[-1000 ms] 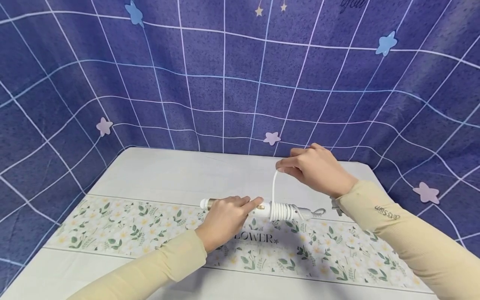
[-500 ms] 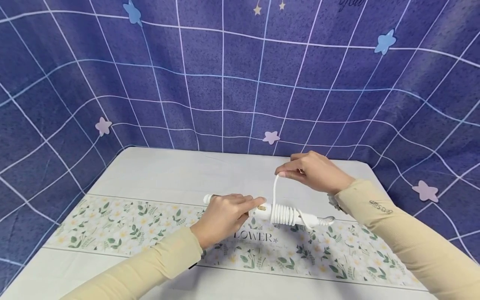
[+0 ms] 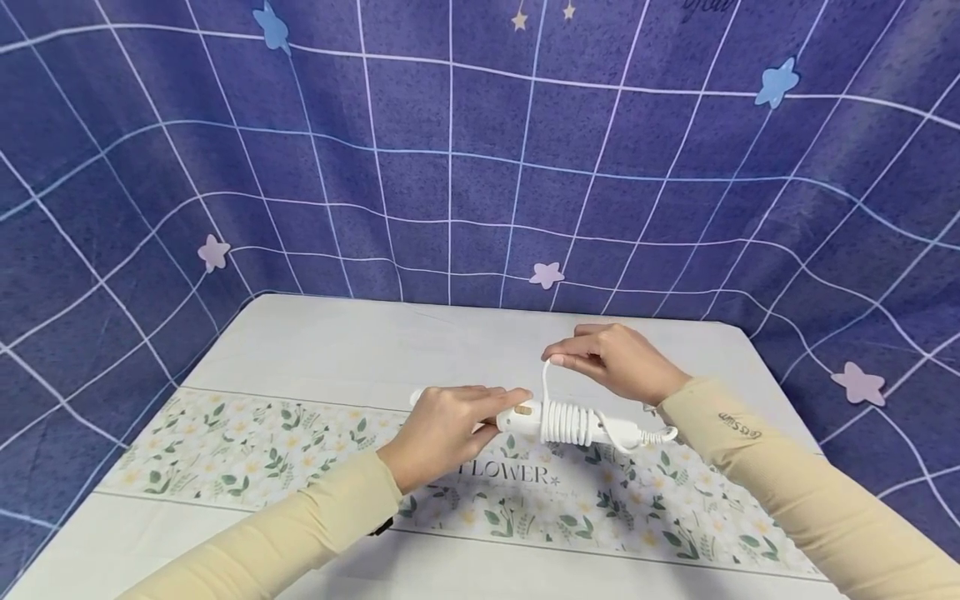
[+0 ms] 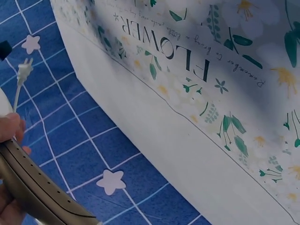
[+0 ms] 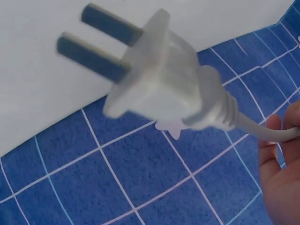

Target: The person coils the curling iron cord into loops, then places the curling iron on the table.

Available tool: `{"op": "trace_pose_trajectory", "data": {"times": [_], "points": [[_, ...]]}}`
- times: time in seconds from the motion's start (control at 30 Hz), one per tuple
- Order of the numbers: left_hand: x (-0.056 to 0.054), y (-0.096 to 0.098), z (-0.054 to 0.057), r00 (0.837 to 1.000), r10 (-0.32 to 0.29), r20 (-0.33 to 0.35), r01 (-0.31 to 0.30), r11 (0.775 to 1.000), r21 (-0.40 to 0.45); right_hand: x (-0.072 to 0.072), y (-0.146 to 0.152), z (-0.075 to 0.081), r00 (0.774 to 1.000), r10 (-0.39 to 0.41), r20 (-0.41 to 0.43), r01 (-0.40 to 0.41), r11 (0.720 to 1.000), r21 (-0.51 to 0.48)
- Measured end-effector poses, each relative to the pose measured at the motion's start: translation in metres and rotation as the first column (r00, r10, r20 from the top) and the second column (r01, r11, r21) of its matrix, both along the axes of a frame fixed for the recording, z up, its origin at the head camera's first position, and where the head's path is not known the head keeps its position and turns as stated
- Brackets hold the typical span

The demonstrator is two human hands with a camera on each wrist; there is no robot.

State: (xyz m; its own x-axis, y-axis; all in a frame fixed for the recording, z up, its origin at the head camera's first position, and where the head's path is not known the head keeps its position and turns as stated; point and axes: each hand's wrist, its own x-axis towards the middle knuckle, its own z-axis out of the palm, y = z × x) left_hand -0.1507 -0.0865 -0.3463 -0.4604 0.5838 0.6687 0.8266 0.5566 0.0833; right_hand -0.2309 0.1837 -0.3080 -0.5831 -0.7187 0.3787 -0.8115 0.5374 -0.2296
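Note:
A white curling iron [image 3: 517, 418] is held level above the table by my left hand [image 3: 448, 425], fingers round its barrel end. In the left wrist view its bronze barrel [image 4: 35, 185] shows a row of small holes. White cord [image 3: 567, 424] is wound in several close turns round the handle. My right hand [image 3: 622, 358] pinches the cord's free length between thumb and fingertips, drawn up from the coils. In the right wrist view the two-pin plug [image 5: 161, 75] hangs from the cord beyond that hand [image 5: 283, 164]. The barrel's far end is mostly hidden by the left hand.
Under both hands is a table with a white cloth [image 3: 360, 342] and a flower-printed band [image 3: 262, 450] marked FLOWER. A blue gridded curtain [image 3: 420, 192] with star shapes stands behind and beside the table.
My right hand has come down closer to the iron, and the free cord between it and the coils is shorter. The iron's cord end has shifted right.

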Motion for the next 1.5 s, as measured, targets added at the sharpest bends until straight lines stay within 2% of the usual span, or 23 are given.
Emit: {"op": "trace_pose_trajectory", "data": {"times": [0.1, 0.2, 0.27, 0.4, 0.6, 0.7, 0.8, 0.93, 1.03, 1.17, 1.23, 1.37, 1.5], "points": [[0.000, -0.002, 0.001, 0.996, -0.020, 0.086, 0.017, 0.999, 0.040, -0.001, 0.001, -0.004, 1.000, 0.024, -0.014, -0.025, 0.999, -0.030], [-0.001, -0.003, 0.003, 0.982, -0.050, 0.181, 0.030, 0.993, 0.113, -0.003, 0.001, -0.007, 0.996, 0.069, -0.063, -0.073, 0.995, -0.068], [0.000, -0.003, 0.005, 0.974, -0.071, 0.214, 0.039, 0.988, 0.150, -0.003, 0.000, -0.010, 0.991, 0.094, -0.099, -0.103, 0.991, -0.091], [0.000, -0.002, 0.006, 0.976, -0.079, 0.205, 0.048, 0.987, 0.150, 0.000, -0.003, -0.020, 0.982, 0.086, -0.170, -0.105, 0.989, -0.104], [0.001, 0.001, 0.008, 0.981, -0.042, 0.189, 0.016, 0.990, 0.137, 0.010, -0.002, -0.033, 0.985, -0.013, -0.175, -0.008, 0.992, -0.123], [0.001, 0.001, 0.010, 0.981, 0.017, 0.194, -0.046, 0.988, 0.144, 0.015, 0.001, -0.035, 0.988, -0.059, -0.141, 0.037, 0.987, -0.155], [0.000, 0.000, 0.012, 0.977, 0.091, 0.194, -0.121, 0.981, 0.149, 0.020, 0.004, -0.037, 0.990, -0.134, -0.051, 0.123, 0.977, -0.174], [-0.002, -0.001, 0.012, 0.968, 0.141, 0.209, -0.175, 0.972, 0.157, 0.025, 0.004, -0.045, 0.963, -0.269, 0.024, 0.270, 0.957, -0.109], [-0.003, -0.001, 0.013, 0.960, 0.145, 0.238, -0.191, 0.965, 0.182, 0.026, 0.000, -0.052, 0.956, -0.290, 0.055, 0.293, 0.954, -0.070], [-0.006, -0.002, 0.017, 0.952, 0.162, 0.260, -0.222, 0.950, 0.221, 0.026, -0.006, -0.061, 0.965, -0.219, 0.146, 0.236, 0.966, -0.107], [-0.007, -0.003, 0.019, 0.950, 0.168, 0.263, -0.233, 0.943, 0.237, 0.026, -0.007, -0.065, 0.958, -0.210, 0.196, 0.236, 0.965, -0.118], [-0.005, -0.003, 0.023, 0.951, 0.136, 0.277, -0.208, 0.945, 0.253, 0.022, -0.006, -0.072, 0.928, -0.263, 0.263, 0.305, 0.942, -0.136], [0.002, 0.001, 0.025, 0.951, 0.074, 0.300, -0.148, 0.961, 0.234, 0.018, -0.005, -0.074, 0.881, -0.370, 0.295, 0.427, 0.889, -0.162]]}}
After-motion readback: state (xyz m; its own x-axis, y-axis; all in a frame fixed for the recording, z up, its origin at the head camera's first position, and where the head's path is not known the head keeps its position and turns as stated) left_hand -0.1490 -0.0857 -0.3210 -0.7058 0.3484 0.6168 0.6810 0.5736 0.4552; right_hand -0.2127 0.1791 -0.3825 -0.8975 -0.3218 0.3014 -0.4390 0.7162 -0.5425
